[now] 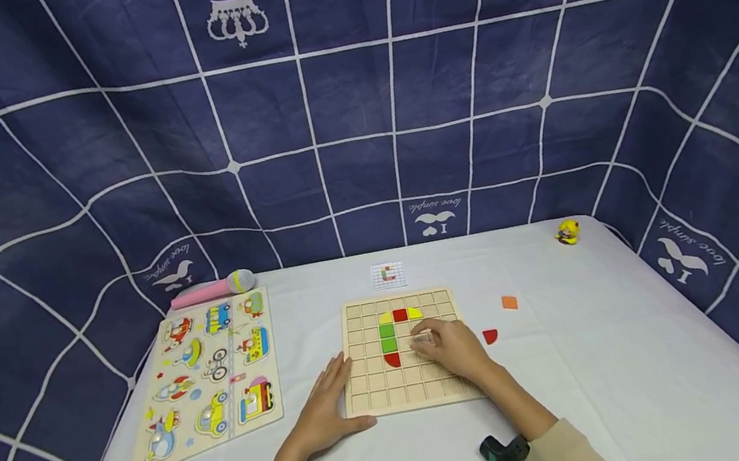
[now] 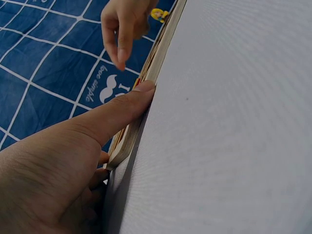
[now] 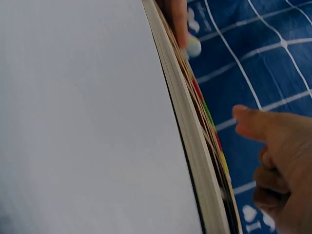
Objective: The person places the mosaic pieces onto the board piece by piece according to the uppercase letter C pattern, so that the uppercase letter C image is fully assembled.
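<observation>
A square wooden grid board (image 1: 376, 399) lies on the white table. In its cells sit two green squares (image 1: 387, 338), a red square (image 1: 400, 315), yellow pieces (image 1: 415, 312) and a red quarter-round piece (image 1: 392, 360). My left hand (image 1: 325, 411) rests at the board's near left corner, fingers along the left side, thumb (image 2: 129, 105) against the front edge. Above the board's right half is my right hand (image 1: 456, 347), index finger and thumb bent towards each other. No piece shows between its fingertips (image 3: 241, 111) in the wrist views.
Right of the board lie an orange square (image 1: 509, 303) and a red quarter-round piece (image 1: 491, 336). A small pattern card (image 1: 388, 275) is behind it. A vehicle puzzle board (image 1: 217, 367) and pink toy microphone (image 1: 212, 289) lie left; a yellow figurine (image 1: 567, 232) stands far right.
</observation>
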`<state>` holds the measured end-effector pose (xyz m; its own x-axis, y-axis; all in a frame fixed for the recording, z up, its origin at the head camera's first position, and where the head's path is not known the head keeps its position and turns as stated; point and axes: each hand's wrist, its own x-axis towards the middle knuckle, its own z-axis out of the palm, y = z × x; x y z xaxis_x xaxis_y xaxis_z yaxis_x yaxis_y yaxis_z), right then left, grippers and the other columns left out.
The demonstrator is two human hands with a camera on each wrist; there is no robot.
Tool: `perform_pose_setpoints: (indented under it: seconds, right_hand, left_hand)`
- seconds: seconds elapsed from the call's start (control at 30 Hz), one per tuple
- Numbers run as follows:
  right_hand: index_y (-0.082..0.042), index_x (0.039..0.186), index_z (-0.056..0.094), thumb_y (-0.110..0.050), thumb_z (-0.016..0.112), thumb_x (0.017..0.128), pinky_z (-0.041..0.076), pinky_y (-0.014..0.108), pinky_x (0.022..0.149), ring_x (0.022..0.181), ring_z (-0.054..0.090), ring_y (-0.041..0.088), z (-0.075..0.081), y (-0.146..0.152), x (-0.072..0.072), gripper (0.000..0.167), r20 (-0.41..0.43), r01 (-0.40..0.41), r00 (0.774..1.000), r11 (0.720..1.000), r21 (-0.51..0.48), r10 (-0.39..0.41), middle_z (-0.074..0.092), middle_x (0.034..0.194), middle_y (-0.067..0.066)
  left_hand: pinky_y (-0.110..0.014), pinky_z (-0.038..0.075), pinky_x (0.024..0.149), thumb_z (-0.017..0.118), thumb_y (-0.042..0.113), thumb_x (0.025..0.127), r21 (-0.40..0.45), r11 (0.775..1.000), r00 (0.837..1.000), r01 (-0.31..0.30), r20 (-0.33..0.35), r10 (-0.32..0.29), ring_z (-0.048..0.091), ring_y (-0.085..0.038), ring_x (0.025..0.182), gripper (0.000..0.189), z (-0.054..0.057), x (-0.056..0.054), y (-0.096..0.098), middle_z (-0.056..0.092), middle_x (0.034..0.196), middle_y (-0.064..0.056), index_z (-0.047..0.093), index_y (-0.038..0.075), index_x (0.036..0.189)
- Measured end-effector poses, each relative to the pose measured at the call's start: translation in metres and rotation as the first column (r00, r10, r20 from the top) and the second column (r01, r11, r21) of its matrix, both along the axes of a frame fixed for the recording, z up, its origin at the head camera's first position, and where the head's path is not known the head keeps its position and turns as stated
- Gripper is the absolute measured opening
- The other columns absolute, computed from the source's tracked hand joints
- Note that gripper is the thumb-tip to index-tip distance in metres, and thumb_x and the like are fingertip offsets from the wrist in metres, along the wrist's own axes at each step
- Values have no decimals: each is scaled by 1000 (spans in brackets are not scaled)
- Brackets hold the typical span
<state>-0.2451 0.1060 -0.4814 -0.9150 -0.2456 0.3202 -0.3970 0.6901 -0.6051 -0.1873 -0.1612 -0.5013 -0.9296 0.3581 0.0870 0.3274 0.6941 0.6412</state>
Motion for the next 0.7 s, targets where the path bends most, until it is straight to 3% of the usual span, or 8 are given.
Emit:
perform_pose_setpoints:
  seconds: [0.33,0.53,0.7]
  right_hand:
    - [-10,102,69,-23,73,79,27,24,37,42,31,10,17,84,-24,26,-58,229,971,971,-72,-233,37,49,-3]
    - [-8,107,67,-19,74,78,27,26,38,44,31,11,12,124,-28,32,-76,316,944,946,-74,-322,37,49,-2]
    - [-7,111,65,-23,73,80,26,27,40,46,32,13,-1,143,-28,36,-8,346,938,938,10,-346,37,51,-1]
  left_hand:
    - [-46,11,111,78,50,64,-11,1000,1000,-1,-13,1,11,-30,139,106,1,0,1,17,152,-14,27,2,144]
    - [-45,11,111,78,50,64,-13,1000,1000,0,-23,0,12,-30,139,107,2,-1,0,18,151,-14,27,2,144]
    - [-44,10,112,78,50,64,-14,1000,1000,5,-13,-5,11,-29,139,107,1,-1,0,17,152,-13,27,2,144]
